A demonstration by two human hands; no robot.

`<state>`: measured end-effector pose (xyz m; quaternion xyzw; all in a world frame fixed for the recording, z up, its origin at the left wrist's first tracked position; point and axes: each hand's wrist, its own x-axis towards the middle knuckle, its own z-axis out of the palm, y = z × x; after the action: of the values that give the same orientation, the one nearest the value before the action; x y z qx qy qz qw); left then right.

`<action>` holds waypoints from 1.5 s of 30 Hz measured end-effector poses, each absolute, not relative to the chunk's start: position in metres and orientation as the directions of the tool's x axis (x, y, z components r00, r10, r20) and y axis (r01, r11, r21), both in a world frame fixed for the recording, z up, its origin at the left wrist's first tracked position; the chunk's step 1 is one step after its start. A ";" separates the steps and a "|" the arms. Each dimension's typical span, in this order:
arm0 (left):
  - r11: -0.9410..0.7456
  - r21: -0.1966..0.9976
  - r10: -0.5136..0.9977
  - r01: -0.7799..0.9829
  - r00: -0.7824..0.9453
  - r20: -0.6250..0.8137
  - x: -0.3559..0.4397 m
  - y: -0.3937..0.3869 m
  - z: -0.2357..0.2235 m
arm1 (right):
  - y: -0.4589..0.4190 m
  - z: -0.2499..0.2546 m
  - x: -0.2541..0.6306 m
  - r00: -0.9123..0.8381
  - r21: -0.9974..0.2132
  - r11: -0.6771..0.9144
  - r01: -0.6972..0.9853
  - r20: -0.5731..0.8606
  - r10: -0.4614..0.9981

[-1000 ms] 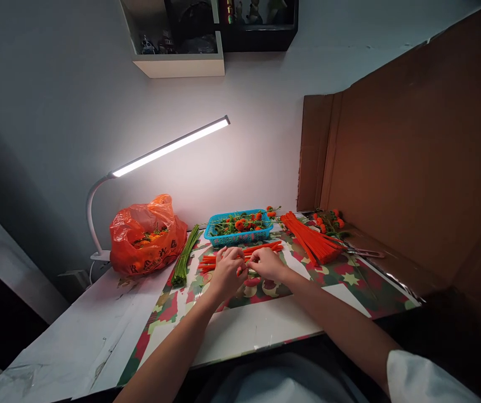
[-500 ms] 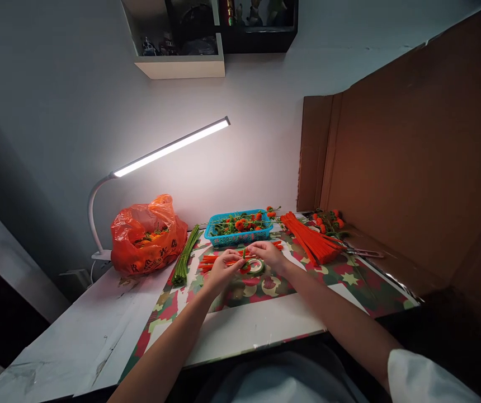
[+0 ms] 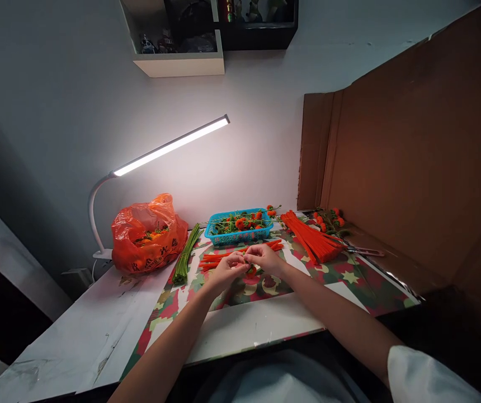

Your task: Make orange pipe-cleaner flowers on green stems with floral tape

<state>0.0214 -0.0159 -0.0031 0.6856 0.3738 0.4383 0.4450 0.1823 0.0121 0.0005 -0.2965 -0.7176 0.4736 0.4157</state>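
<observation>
My left hand point(image 3: 229, 270) and my right hand point(image 3: 265, 259) meet fingertip to fingertip above the patterned table cover. The left fingers are closed in a pinch around the green part of a small orange flower point(image 3: 251, 272), whose head shows just below the fingertips. My right thumb and fingers pinch at the same spot; whatever they hold is too small and covered to make out. Behind the hands lie loose red-orange pipe cleaners point(image 3: 215, 259). Past them stands a blue basket point(image 3: 236, 238) of orange flowers with green stems.
To the left are an orange plastic bag point(image 3: 148, 235) with orange pieces inside and a bundle of green pipe cleaners point(image 3: 185, 256). A thick red-orange bundle point(image 3: 314, 238), scissors point(image 3: 366, 252) and more orange flowers point(image 3: 328, 219) lie right, beside a cardboard wall point(image 3: 408, 168). A lamp point(image 3: 173, 146) shines above.
My hands parted slightly, showing a green piece between them and a tape roll beneath, then came together again. The roll is now mostly hidden, and the orange flower shows lower right of the left fingers.
</observation>
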 end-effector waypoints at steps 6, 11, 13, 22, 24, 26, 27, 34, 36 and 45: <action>-0.272 0.961 0.912 0.057 0.333 0.238 0.023 -0.018 -0.002 | 0.003 0.008 0.184 -0.421 -0.833 0.547 0.078 0.470 0.776; 0.037 0.970 0.887 -0.241 0.455 0.079 0.021 -0.020 0.001 | 0.000 0.016 0.188 -0.383 -0.825 0.565 -0.023 0.529 0.757; 0.078 0.954 0.876 -0.288 0.477 0.073 0.019 -0.018 0.000 | -0.002 0.019 0.189 -0.386 -0.832 0.553 -0.043 0.525 0.759; 0.101 0.929 0.899 -0.356 0.432 0.067 0.013 -0.010 -0.006 | -0.003 0.022 0.192 -0.324 -0.808 0.589 0.012 0.554 0.767; 0.086 0.934 0.907 -0.346 0.416 0.070 0.014 -0.010 -0.007 | -0.003 0.021 0.193 -0.319 -0.786 0.617 0.040 0.575 0.753; 0.068 0.940 0.916 -0.335 0.394 0.074 0.014 -0.011 -0.006 | -0.003 0.020 0.193 -0.313 -0.760 0.647 0.062 0.601 0.735; 0.060 0.941 0.921 -0.332 0.382 0.077 0.014 -0.011 -0.006 | -0.004 0.020 0.193 -0.311 -0.744 0.664 0.073 0.616 0.724; 0.025 0.951 0.946 -0.308 0.314 0.077 0.016 -0.012 -0.003 | -0.007 0.021 0.192 -0.296 -0.563 0.803 0.197 0.746 0.596; 0.017 0.954 0.951 -0.300 0.298 0.077 0.017 -0.012 -0.003 | -0.008 0.021 0.191 -0.286 -0.505 0.837 0.208 0.787 0.546; -0.016 0.955 0.971 -0.297 0.225 0.086 0.016 -0.009 -0.006 | -0.009 0.016 0.189 -0.298 -0.385 0.901 0.198 0.852 0.430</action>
<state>0.0156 -0.0088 -0.0063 0.4888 0.3446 0.5186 0.6110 0.1887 -0.0088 0.0165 -0.1963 -0.7988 0.1038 0.5591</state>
